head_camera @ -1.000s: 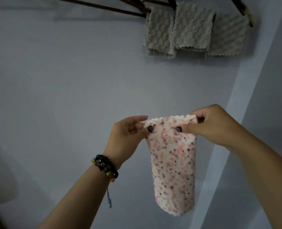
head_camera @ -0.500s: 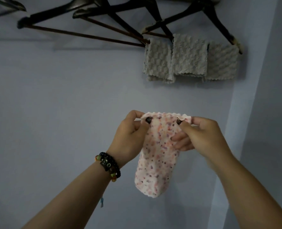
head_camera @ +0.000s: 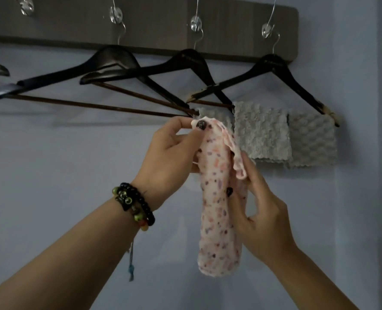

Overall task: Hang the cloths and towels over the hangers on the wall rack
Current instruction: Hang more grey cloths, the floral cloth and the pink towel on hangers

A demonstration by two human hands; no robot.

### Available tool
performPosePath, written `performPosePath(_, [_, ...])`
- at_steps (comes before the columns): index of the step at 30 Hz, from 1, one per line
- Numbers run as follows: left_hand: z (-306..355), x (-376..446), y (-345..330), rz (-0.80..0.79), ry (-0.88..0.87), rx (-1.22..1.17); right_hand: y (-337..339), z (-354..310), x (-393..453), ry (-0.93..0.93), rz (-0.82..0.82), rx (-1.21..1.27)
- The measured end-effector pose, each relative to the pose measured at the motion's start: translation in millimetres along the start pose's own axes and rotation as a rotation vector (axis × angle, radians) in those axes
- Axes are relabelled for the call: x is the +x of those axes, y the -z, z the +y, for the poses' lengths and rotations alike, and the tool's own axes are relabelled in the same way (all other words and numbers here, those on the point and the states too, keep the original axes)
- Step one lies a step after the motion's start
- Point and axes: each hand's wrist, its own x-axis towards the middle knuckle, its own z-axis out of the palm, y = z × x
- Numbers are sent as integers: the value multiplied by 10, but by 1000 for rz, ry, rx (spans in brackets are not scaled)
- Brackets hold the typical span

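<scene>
Pinching the speckled cloth at its top with my left hand, my right hand grips its middle, just below the hangers' bars, beside grey cloths near the rack's right end.

- I see a speckled cloth, soft and nubbly.
- Grey towels: knobbly, matt pile.
- Hangers: dark, slightly glossy, with shiny metal hooks.
- Rack board: matt wood grain.
</scene>
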Motion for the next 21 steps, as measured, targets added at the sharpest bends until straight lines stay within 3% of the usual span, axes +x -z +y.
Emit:
performPosePath(7, [-21,875,-57,34,-87,128,-114,620,636,92,111,-3])
performPosePath(13, [-165,1584,-79,114,-364,838,-103,947,1171,67,169,14])
performPosePath(16, [-229,1826,-136,92,-341,1026,-160,1040,1416,77,198,82])
performPosePath(21, [-310,2014,-218,55,-261,1109,-444,1189,1624,43,208,114])
